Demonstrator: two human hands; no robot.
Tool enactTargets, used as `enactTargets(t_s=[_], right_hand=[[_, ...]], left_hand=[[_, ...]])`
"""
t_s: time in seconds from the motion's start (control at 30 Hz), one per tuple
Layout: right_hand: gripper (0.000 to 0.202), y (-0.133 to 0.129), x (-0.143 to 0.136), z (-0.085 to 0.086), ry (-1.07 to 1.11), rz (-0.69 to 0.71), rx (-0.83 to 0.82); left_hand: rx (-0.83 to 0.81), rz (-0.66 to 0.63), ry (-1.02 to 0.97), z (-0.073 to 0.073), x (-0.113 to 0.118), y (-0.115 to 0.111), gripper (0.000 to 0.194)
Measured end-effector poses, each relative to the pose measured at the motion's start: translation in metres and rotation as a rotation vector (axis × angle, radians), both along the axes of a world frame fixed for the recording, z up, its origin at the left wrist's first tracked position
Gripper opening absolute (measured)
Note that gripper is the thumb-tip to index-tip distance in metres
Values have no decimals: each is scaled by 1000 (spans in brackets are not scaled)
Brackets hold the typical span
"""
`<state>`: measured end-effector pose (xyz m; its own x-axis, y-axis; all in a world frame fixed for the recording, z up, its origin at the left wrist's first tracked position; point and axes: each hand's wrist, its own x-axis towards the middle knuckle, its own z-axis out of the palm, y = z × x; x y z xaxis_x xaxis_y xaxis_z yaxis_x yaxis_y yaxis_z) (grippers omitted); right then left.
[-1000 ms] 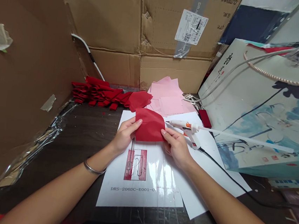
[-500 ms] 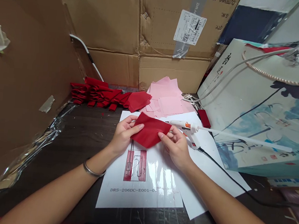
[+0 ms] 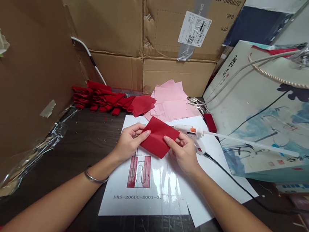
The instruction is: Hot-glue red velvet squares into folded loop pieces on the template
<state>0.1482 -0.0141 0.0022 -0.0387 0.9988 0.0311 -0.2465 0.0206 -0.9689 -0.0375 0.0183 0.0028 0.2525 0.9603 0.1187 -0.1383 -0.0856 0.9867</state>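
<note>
A square of red fabric (image 3: 160,138) is stretched between my hands, tilted, above a printed sheet (image 3: 145,206). My left hand (image 3: 129,140) pinches its left corner, thumb on top and fingers underneath. At the opposite side my right hand (image 3: 183,149) grips it the same way. Fingers behind the cloth are partly hidden. Just past my right hand lies a white glue gun (image 3: 196,136) with a long clear glue stick in its back.
Folded red cloth pieces (image 3: 98,98) and pink squares (image 3: 172,99) are piled at the back. Behind the pink pile lie metal clips (image 3: 198,103). Cardboard (image 3: 103,20) walls the back and left; a painted paper bag (image 3: 274,116) stands right. A black cord (image 3: 230,178) crosses the right side.
The red cloth has turned a little and shifted slightly right, with its lower corner now nearer to me. Both hands keep hold of it. The glue gun and piles stay in place.
</note>
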Motion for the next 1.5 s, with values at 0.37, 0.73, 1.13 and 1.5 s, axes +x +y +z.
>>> enactTargets(t_s=[0.37,0.73,1.13,1.5], right_hand=[[30,0,-1,-5,-239,-200,65],[31,-4,1,-9,-1058,-1,467],[38,-3,-5,-8,-1311,207,434],[42,-3,-1,-12,-1255,210,424]], left_hand=[[26,-57,175,-2,4,-4,30],[323,149,916,-13,2,2,18],[301,189,937,-9,19,0,42],[424,74,839,-10,6,0,18]])
